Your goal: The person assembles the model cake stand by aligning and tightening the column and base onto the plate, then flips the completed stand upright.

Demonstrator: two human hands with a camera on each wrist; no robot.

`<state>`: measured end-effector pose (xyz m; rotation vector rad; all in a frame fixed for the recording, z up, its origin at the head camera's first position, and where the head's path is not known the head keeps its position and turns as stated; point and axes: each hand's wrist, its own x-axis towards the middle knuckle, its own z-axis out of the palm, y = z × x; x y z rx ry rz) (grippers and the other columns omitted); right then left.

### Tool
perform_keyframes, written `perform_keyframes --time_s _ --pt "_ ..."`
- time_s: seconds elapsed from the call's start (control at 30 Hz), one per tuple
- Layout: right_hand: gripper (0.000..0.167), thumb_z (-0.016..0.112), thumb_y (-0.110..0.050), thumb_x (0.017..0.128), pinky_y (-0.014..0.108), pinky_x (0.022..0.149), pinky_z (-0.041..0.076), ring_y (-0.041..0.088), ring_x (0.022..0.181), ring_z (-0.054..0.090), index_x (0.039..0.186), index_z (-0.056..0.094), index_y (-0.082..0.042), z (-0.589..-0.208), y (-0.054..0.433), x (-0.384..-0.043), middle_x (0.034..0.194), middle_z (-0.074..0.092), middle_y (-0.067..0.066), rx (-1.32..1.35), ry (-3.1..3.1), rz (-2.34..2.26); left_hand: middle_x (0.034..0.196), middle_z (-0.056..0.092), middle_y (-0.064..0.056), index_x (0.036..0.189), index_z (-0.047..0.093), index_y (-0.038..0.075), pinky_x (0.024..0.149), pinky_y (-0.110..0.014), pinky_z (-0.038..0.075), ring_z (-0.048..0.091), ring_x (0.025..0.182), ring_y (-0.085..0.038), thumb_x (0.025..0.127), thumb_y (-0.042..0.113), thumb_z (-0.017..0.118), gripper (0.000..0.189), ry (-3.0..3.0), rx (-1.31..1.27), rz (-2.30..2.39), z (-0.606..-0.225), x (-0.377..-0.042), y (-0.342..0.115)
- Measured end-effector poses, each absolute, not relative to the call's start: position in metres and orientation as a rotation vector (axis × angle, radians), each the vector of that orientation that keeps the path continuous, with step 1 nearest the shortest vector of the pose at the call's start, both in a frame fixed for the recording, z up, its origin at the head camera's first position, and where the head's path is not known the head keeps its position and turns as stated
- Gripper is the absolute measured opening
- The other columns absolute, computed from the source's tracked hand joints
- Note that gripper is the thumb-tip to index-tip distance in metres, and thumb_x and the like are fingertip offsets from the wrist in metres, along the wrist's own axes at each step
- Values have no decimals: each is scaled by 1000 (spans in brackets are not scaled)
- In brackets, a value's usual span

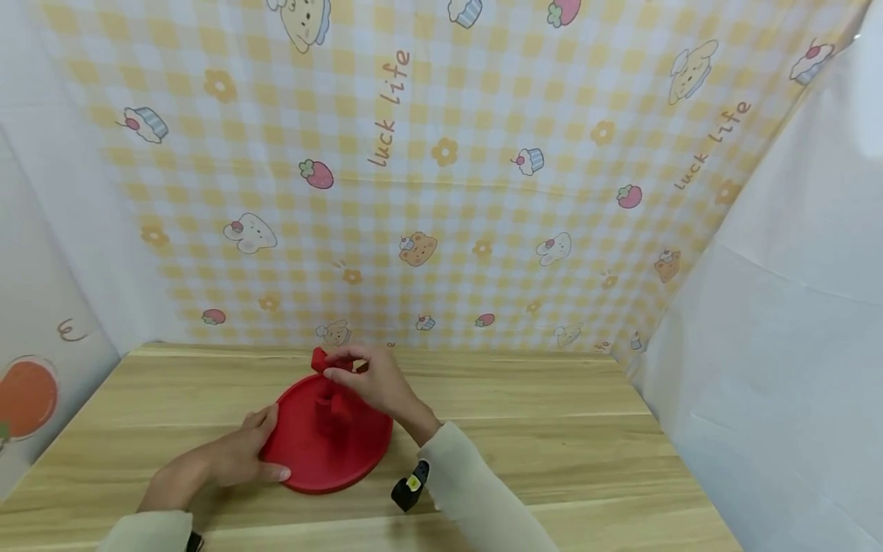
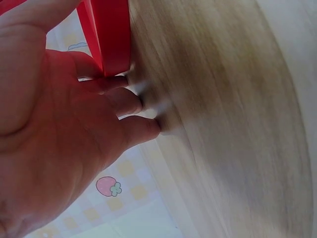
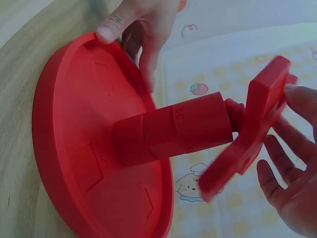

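A round red tray with a raised rim lies on the table, and a thick red column rises from its middle. My left hand grips the tray's left rim, thumb on top and fingers around the outer side, fingertips touching the tabletop in the left wrist view. Over the column, my right hand pinches a bent red piece between thumb and forefinger. A small red knob shows between that piece and the column's top; whether it sits inside the column I cannot tell.
The wood-grain table extends to the right of the tray. Behind it hangs a yellow-checked cloth with cartoon prints, and white sheets flank both sides. A black strap hangs by the right sleeve.
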<state>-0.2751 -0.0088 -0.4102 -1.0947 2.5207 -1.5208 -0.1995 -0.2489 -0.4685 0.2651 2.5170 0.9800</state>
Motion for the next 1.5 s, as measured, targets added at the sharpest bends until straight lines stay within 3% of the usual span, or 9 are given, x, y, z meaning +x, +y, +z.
perform_keyframes --time_s 0.23,0.63,0.8,1.0,1.1,1.27,1.5 --pt "23 66 -16 96 16 96 45 4 110 58 117 75 -15 -410 -8 -279 115 72 -2 -1403 2593 -1155 151 8 -45 148 5 -21 106 -74 24 10 136 -65 82 41 79 117 2524 278 975 -470 -200 -250" --pt "24 65 -32 97 14 98 36 -1 105 58 118 75 -26 -410 -29 -267 112 73 -14 -1442 2811 -670 150 7 -46 148 5 -21 105 -74 25 12 135 -66 84 41 77 115 2517 302 972 -476 -196 -254" --pt "25 63 -32 98 15 98 38 3 112 53 119 74 -25 -407 -28 -269 121 70 -11 -1445 2766 -750 149 7 -47 147 5 -23 106 -73 24 13 135 -66 83 40 78 115 2533 315 971 -475 -197 -257" --pt "27 60 -23 100 23 102 46 12 129 54 121 72 -12 -408 -7 -279 133 64 2 -1281 2547 -1198 151 7 -45 148 6 -20 106 -74 25 10 136 -65 83 41 78 115 2514 294 982 -474 -198 -254" --pt "30 59 -25 101 24 94 51 13 125 56 125 69 -11 -411 6 -282 133 64 3 -1133 2523 -1297 151 7 -44 149 6 -19 106 -73 26 12 137 -64 82 42 78 116 2519 277 974 -472 -199 -252" --pt "32 61 -26 100 27 92 51 11 113 60 129 66 -13 -419 24 -282 129 65 1 -980 2434 -1364 152 6 -43 149 5 -19 106 -73 25 10 137 -64 81 41 79 117 2512 257 971 -471 -201 -252" --pt "27 61 -24 100 46 87 57 11 102 61 126 68 -20 -425 38 -280 126 65 -6 -869 2274 -1483 151 7 -43 150 4 -18 104 -72 29 12 135 -65 82 52 74 120 2528 305 882 -480 -209 -257"
